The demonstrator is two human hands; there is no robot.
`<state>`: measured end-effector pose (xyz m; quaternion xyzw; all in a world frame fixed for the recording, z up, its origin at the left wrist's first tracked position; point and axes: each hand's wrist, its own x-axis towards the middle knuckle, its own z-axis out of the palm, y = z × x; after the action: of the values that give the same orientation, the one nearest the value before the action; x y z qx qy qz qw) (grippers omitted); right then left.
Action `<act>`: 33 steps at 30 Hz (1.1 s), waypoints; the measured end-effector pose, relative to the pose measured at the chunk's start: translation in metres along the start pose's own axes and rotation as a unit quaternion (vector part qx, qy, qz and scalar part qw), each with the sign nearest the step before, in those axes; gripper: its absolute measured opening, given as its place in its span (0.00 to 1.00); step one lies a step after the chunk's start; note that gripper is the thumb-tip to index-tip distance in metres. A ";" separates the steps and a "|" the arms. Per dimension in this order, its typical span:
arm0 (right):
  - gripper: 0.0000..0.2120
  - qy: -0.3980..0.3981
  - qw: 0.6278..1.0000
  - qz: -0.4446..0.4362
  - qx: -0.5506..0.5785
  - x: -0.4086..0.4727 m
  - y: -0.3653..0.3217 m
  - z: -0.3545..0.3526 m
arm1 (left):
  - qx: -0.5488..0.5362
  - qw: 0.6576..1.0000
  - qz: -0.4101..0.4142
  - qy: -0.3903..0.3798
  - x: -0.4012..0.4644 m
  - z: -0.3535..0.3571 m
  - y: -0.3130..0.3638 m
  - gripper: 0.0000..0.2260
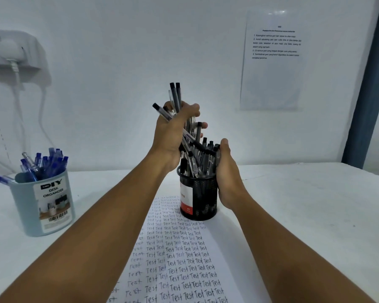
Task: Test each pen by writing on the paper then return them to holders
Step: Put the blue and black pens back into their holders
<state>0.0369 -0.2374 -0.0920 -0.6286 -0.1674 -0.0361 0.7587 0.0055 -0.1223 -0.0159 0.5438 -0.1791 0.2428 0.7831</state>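
- Head view: L grip (173, 130) curled round a bunch of black pens (175, 99), caps poking up and out to its left, held just above the black mesh holder (198, 195).
- R grip (224, 171) wrapped on right side of mesh holder, thumb up by the rim, fingers round the far wall; holder stuffed w/ more black pens, standing on far end of the paper (179, 259).
- Paper under both forearms, covered w/ rows of "Test".
- Well left of L grip: blue organizer cup (44, 206) w/ blue pens (46, 164), on white bench (304, 215).
- Up right of R grip: printed sheet (271, 60) on wall.
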 end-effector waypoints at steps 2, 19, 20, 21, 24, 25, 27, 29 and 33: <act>0.29 0.003 1.000 0.000 -0.002 0.000 0.000 0.000 | -0.012 1.000 -0.006 0.010 0.002 0.004 -0.001 0.08; 0.30 0.018 1.000 0.012 -0.021 -0.001 -0.001 0.002 | -0.027 0.998 0.057 -0.016 -0.010 0.003 0.003 0.19; 0.32 0.024 0.999 0.015 -0.023 -0.002 -0.001 0.004 | -0.010 0.998 0.053 -0.013 -0.009 0.005 0.004 0.16; 0.34 0.031 0.999 0.014 -0.022 -0.001 0.001 0.004 | 0.016 0.999 0.048 -0.012 -0.008 0.006 0.004 0.13; 0.29 0.065 0.998 -0.012 -0.004 -0.005 -0.007 0.003 | 0.079 0.996 0.031 -0.008 -0.007 0.009 -0.002 0.11; 0.25 0.073 0.997 -0.033 0.010 -0.006 -0.013 0.002 | 0.077 0.997 0.027 -0.006 -0.008 0.008 -0.003 0.12; 0.19 0.076 0.993 -0.085 0.037 -0.007 -0.025 0.001 | 0.073 0.997 0.023 0.000 -0.009 0.008 -0.002 0.16; 0.16 0.082 0.986 -0.138 0.039 -0.009 -0.038 0.002 | 0.086 0.996 0.026 0.010 -0.009 0.007 0.000 0.18; 0.11 0.102 0.975 -0.199 0.010 -0.012 -0.053 0.008 | 0.078 0.996 0.024 0.036 -0.009 0.004 -0.004 0.22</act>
<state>0.0099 -0.2427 -0.0440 -0.5682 -0.2110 -0.2487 0.7555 -0.0003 -0.1286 -0.0225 0.5895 -0.1444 0.2937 0.7385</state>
